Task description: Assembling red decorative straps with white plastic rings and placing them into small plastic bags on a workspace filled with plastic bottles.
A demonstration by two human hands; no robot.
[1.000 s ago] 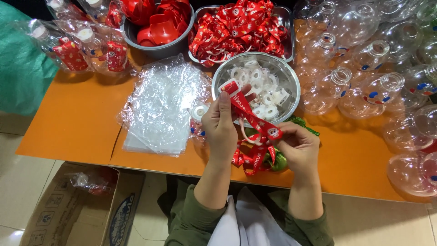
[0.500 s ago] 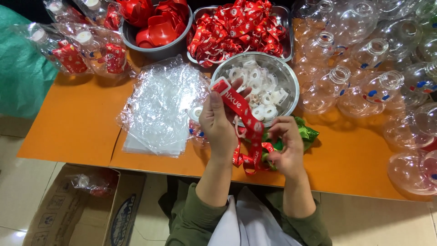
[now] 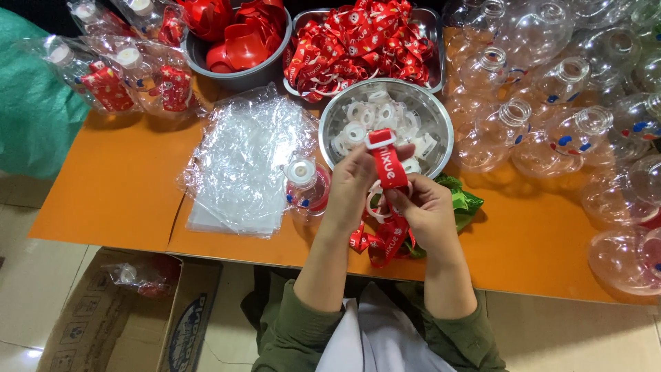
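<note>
Both my hands hold a red strap (image 3: 390, 165) with white lettering and a white plastic clip at its top end. My left hand (image 3: 352, 186) grips the strap's left side near the clip. My right hand (image 3: 427, 210) pinches it lower down, with a white plastic ring (image 3: 375, 205) between the two hands. The strap's loose end hangs in loops (image 3: 382, 242) over the front edge of the orange table (image 3: 117, 186). Just beyond my hands stands a round metal bowl (image 3: 441, 117) of white plastic rings.
A metal tray of red straps (image 3: 358, 41) and a bowl of red plastic caps (image 3: 237, 41) sit at the back. Clear round bottles (image 3: 551, 131) crowd the right side. A pile of clear bags (image 3: 248, 162), one capped bottle (image 3: 306, 186), green wrap (image 3: 465, 203) and a floor carton (image 3: 138, 310) are near.
The strap has swung from a tilt to nearly upright and risen toward the bowl. My right hand has moved left, closer to my left hand.
</note>
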